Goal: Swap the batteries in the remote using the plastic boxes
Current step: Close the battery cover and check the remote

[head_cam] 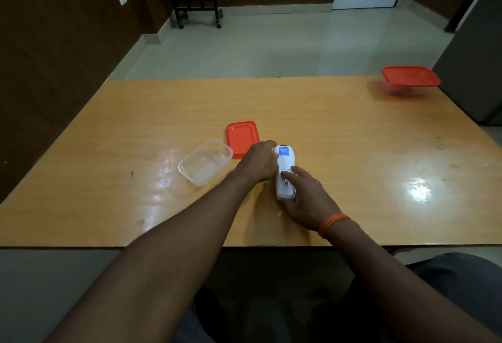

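My left hand (258, 163) grips the upper end of the white remote (284, 162), which lies back-up on the table (353, 138) just beside the open clear box (190, 172) and a red lid (241, 136), while my right hand (307, 198) clasps its lower end, one digit pressing its back.

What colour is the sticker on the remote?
The sticker is blue, on the white remote; head view shows it best.
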